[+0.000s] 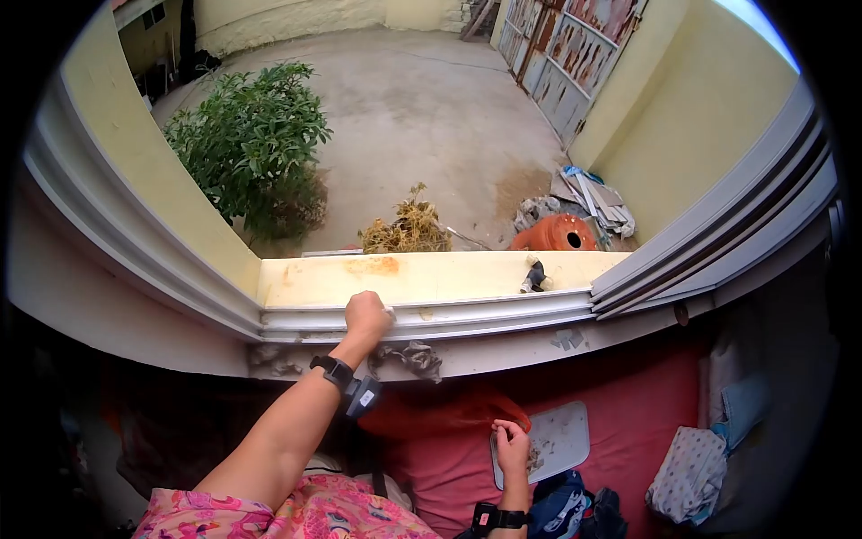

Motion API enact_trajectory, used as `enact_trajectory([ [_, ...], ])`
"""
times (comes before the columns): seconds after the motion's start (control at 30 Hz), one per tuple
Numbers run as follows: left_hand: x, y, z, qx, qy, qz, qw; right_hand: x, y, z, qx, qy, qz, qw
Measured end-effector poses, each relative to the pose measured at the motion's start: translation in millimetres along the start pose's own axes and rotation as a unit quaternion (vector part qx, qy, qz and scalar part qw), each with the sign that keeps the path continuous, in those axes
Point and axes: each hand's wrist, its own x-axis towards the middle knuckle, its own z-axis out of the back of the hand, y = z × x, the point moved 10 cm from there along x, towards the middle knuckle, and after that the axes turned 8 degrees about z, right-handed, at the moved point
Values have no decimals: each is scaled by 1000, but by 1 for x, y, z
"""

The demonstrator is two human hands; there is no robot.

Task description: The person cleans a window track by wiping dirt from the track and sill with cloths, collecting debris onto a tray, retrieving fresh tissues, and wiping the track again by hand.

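My left hand [366,316] is closed on the white window track [467,314], with a bit of something pale showing at its fingers; what it is cannot be made out. Just below it, a crumpled grey rag [415,359] lies on the inner ledge. My right hand [512,442] is lower down, its fingers pinched at the edge of a red cloth [449,411]. Beside that hand, a white tray [573,431] with small debris in it rests on the pink bedding [628,404].
A small dark object [536,277] stands on the outer sill. Sliding panes [718,225] stand at the right. Dark blue clothing [561,508] and a spotted cloth [687,472] lie on the bedding. Outside are a bush [256,135], an orange pot [548,234] and a rusty gate [575,54].
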Motion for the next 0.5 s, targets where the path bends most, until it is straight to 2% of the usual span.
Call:
enact_trajectory([
  [0.07,1,-1,-1,-61,4,-33,998,1,8,-11,-7,13,-3,1000],
  [0.23,1,15,0,-165,53,-16,985,8,32,-30,-32,37,3,999],
  [0.3,3,34,-21,-368,145,44,918,9,28,-37,-36,43,5,998],
  [0.33,6,39,-23,-369,145,42,917,12,28,-39,-36,41,6,998],
  [0.4,7,36,-26,-485,208,36,849,14,32,-50,-43,54,20,997],
  [0.47,3,34,-18,-497,233,44,835,19,39,-63,-40,59,33,997],
  [0.5,-1,29,-17,-545,266,52,793,21,48,-72,-40,66,45,996],
])
